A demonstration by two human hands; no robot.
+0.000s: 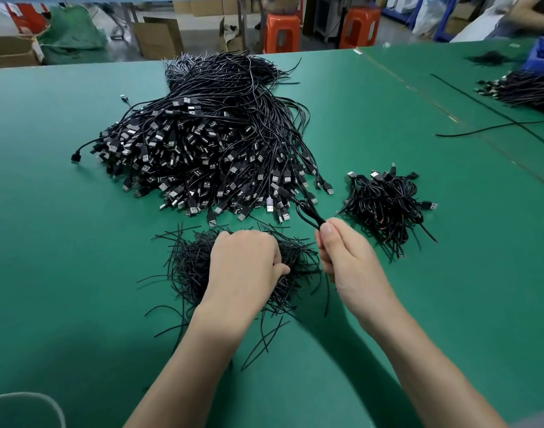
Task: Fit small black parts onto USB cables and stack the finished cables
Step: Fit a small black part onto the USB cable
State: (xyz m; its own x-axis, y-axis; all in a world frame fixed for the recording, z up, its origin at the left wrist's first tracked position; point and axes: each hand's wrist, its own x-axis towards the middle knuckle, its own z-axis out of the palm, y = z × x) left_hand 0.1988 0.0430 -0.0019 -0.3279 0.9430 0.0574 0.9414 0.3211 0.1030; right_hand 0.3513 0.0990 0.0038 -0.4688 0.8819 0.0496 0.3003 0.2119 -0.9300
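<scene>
- Cables by the hundred await attention: the big heap of USB cables (pixel 202 143) dominates the green counter (pixel 63 242), plugs fanned toward the person. Most of the job appears to lie ahead.
- Just right of the heap's near edge sits the small stack of finished cables (pixel 388 205), loosely bundled and a slim fraction of the heap.
- In front of the heap, nearest the person, lies a tangled pile of small black parts (pixel 184 267), thin dark strips.
- The left hand (pixel 246 261) rests on that pile, fingers curled down and thumb tip against them, pinching at the strips. How many it has cannot be told.
- The right hand (pixel 344 251), in front of the heap's near right corner, pinches a folded cable (pixel 307 213) between thumb and forefinger, with the loop pointing up at the heap.
- That cable looks folded but not yet fitted with its part, so this piece is judged mid-cycle.
- The counter's green cover runs smooth, with a taped seam well right of the heap, and a long stray cable (pixel 493 128) lies beyond the seam.
- Far right of the heap, a second cable pile (pixel 523 88) lies beside a blue bin (pixel 542 54).
- Behind the heap, off the counter, the workshop floor holds cardboard boxes (pixel 159 35), two orange stools (pixel 281 32) and a green sack (pixel 73 32).
</scene>
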